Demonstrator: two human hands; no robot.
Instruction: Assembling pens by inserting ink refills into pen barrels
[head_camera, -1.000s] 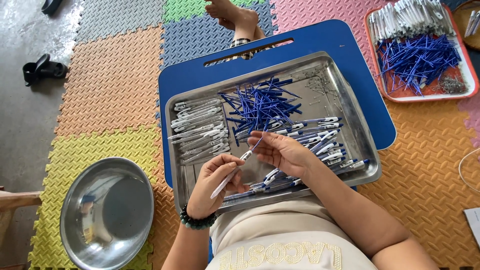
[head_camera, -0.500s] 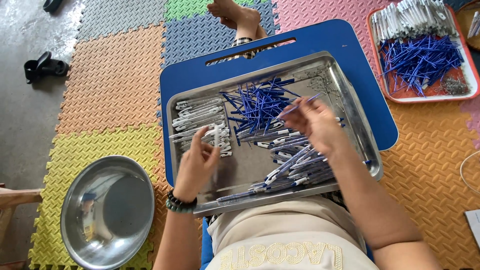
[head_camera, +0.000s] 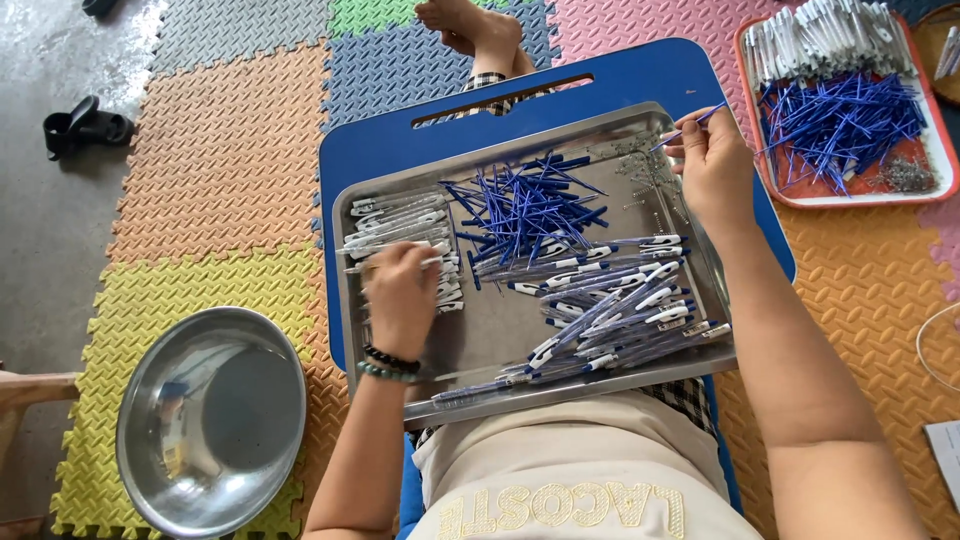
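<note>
A steel tray (head_camera: 500, 345) lies on a blue lap board (head_camera: 600, 85) over my legs. It holds white pen barrels (head_camera: 395, 225) at the left, a heap of blue refills (head_camera: 525, 205) in the middle, small springs (head_camera: 650, 175) at the upper right and assembled pens (head_camera: 620, 300) at the lower right. My left hand (head_camera: 400, 295) rests on the white barrels, fingers closed around one of them. My right hand (head_camera: 710, 165) is at the tray's upper right corner, pinching a thin blue refill (head_camera: 690, 125) above the springs.
A round steel bowl (head_camera: 210, 420) sits on the foam floor mats at the lower left. A red tray (head_camera: 850, 100) with more white barrels, blue refills and springs lies at the upper right. Black sandals (head_camera: 85, 125) lie at the upper left.
My hands, together over the tray's middle with a pen, have parted. The left went to the white barrels. The right took a blue refill and moved to the upper right corner.
</note>
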